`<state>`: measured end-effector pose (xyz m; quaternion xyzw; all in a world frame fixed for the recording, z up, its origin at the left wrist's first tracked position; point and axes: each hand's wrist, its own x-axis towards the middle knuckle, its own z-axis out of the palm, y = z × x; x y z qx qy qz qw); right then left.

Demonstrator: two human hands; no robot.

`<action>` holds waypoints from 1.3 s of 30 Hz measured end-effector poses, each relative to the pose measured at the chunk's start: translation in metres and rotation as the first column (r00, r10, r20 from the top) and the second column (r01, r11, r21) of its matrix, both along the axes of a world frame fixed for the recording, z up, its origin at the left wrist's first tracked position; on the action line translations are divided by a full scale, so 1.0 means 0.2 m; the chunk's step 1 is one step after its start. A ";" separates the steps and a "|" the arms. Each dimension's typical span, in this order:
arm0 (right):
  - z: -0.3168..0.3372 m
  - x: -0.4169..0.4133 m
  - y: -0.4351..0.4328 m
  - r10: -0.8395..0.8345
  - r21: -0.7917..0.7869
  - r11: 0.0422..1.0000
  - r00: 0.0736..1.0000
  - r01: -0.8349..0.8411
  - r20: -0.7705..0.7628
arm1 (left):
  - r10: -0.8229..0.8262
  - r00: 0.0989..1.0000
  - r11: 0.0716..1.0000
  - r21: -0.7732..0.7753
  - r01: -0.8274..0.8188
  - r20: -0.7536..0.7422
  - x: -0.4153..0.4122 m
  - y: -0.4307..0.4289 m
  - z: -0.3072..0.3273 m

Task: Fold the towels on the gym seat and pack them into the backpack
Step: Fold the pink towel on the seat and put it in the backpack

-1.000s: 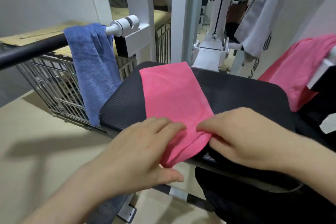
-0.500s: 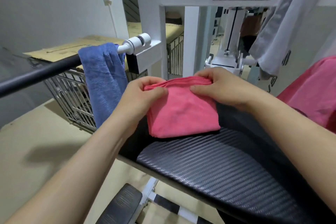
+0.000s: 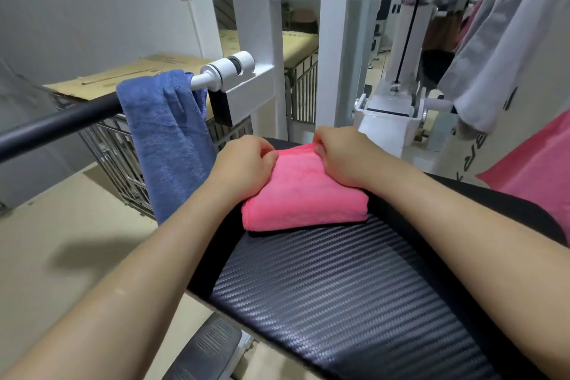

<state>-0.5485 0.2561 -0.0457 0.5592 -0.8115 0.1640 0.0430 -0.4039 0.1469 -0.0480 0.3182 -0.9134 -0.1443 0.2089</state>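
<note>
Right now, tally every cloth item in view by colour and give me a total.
Pink: 2, the pink folded towel on the seat and the pink cloth at the right edge.
Blue: 1, the blue towel draped over the bar.
Light grey: 1, the grey garment hanging at the upper right.
Total: 4.

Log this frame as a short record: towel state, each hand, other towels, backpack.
towel in work: pink towel, folded, lying on the gym seat
left hand: grips its far left corner
right hand: grips its far right corner
other towels: blue towel draped over the bar, left; pink cloth at the right edge
backpack: not in view
</note>
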 end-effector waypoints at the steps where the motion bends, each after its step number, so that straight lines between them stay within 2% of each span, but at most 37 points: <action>1: 0.00 0.00 -0.01 -0.001 0.023 1.000 1.000 0.001 0.002 | 0.002 1.000 1.000 -0.028 -0.001 0.018 0.00 0.00 -0.01; 4: -0.01 -0.01 -0.02 -0.013 0.041 0.999 1.000 0.014 -0.012 | 0.035 0.998 0.991 -0.131 -0.029 0.044 0.02 0.01 -0.03; 6: -0.02 0.00 -0.02 -0.040 0.028 0.999 0.995 0.042 -0.086 | 0.069 0.995 0.978 -0.203 -0.054 0.068 0.03 0.01 -0.04; 8: -0.03 0.01 0.00 -0.087 0.035 0.995 0.980 0.095 -0.180 | 0.028 0.996 0.977 -0.214 -0.011 0.080 0.04 -0.01 -0.05; 9: -0.02 0.01 0.01 -0.100 0.033 0.994 0.979 0.107 -0.178 | -0.013 0.996 0.980 -0.196 0.031 0.092 0.05 -0.02 -0.05; 11: 0.00 0.00 0.03 -0.080 0.030 0.996 0.995 0.082 -0.062 | -0.082 0.993 0.992 -0.094 0.089 0.080 0.07 -0.04 -0.04; 14: 0.09 -0.01 0.09 0.022 0.105 0.994 0.991 -0.036 0.136 | -0.177 0.984 0.946 0.272 0.175 -0.017 0.14 -0.01 0.01; 15: 0.13 0.00 0.11 0.031 0.136 0.989 0.978 -0.060 0.205 | -0.217 0.976 0.911 0.358 0.204 -0.006 0.17 0.01 0.03; 17: 0.20 0.00 0.16 0.030 0.127 0.989 0.941 -0.077 0.337 | -0.309 0.948 0.872 0.418 0.253 0.073 0.23 0.03 0.06; 19: 0.23 0.01 0.20 0.052 0.062 0.993 0.855 -0.098 0.516 | -0.347 0.934 0.859 0.430 0.279 0.089 0.28 0.04 0.09; 21: 0.23 0.03 0.23 0.079 0.030 0.990 0.727 -0.137 0.682 | -0.340 0.940 0.812 0.506 0.291 0.005 0.32 0.06 0.10; 24: 0.21 0.08 0.24 0.049 0.137 0.969 0.707 -0.204 0.706 | -0.338 0.921 0.686 0.620 0.381 -0.191 0.34 0.11 0.11; 25: 0.20 0.10 0.24 0.057 0.113 0.972 0.673 -0.206 0.737 | -0.347 0.905 0.657 0.624 0.422 -0.248 0.35 0.13 0.12; 26: 0.20 0.11 0.25 0.079 0.050 0.979 0.594 -0.198 0.801 | -0.347 0.884 0.630 0.620 0.467 -0.313 0.36 0.14 0.14; 28: 0.21 0.13 0.27 0.159 -0.134 0.986 0.312 -0.102 0.937 | -0.252 0.822 0.545 0.627 0.556 -0.510 0.37 0.17 0.15; 29: 0.22 0.14 0.29 0.213 -0.208 0.977 0.165 -0.046 0.963 | -0.129 0.773 0.479 0.644 0.597 -0.621 0.37 0.18 0.15; 30: 0.22 0.16 0.31 0.270 -0.271 0.963 0.053 -0.003 0.961 | 0.019 0.711 0.413 0.653 0.635 -0.703 0.37 0.19 0.13; 31: 0.23 0.19 0.33 0.323 -0.322 0.946 -0.005 0.041 0.946 | 0.148 0.646 0.349 0.651 0.674 -0.749 0.37 0.19 0.11; 32: 0.23 0.22 0.35 0.370 -0.367 0.927 -0.024 0.072 0.929 | 0.232 0.606 0.278 0.649 0.708 -0.761 0.37 0.21 0.08; 34: 0.21 0.31 0.39 0.440 -0.430 0.894 -0.068 0.127 0.895 | 0.247 0.608 0.130 0.648 0.750 -0.754 0.38 0.26 0.01; 35: 0.21 0.35 0.41 0.474 -0.455 0.876 -0.114 0.161 0.873 | 0.198 0.630 0.101 0.655 0.749 -0.751 0.39 0.29 -0.02; 37: 0.20 0.40 0.43 0.537 -0.491 0.840 -0.215 0.232 0.816 | 0.103 0.683 0.122 0.691 0.713 -0.723 0.39 0.36 -0.07; 39: 0.21 0.41 0.47 0.565 -0.501 0.820 -0.256 0.275 0.784 | 0.134 0.709 0.138 0.721 0.679 -0.693 0.40 0.41 -0.10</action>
